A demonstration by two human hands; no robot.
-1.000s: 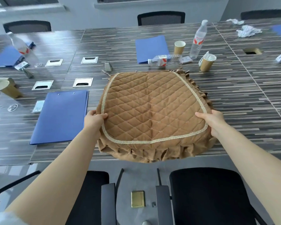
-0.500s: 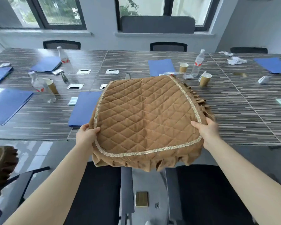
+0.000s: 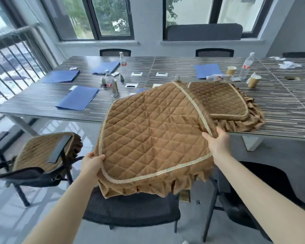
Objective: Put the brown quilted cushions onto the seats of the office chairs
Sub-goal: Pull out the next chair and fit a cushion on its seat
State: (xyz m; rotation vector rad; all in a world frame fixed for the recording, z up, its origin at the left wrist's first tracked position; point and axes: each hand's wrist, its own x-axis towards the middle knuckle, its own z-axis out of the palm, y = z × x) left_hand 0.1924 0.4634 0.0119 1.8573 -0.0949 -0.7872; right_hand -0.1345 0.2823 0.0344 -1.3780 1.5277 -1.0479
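Observation:
I hold a brown quilted cushion with gold trim and a ruffled skirt in the air, tilted, above a black mesh office chair seat. My left hand grips its near left corner and my right hand grips its right edge. A second brown cushion lies on the table behind it. A third cushion covers the seat of a chair at the left. Another black chair seat stands at the right, partly hidden by my right arm.
The long striped table carries blue folders, water bottles, paper cups and crumpled tissue. More chairs stand along the far side under the windows. A railing runs at the left. The floor is grey tile.
I lifted the top cushion off the pile and swung it left and toward me, off the table. Another cushion beneath it now shows. The view rose and turned left.

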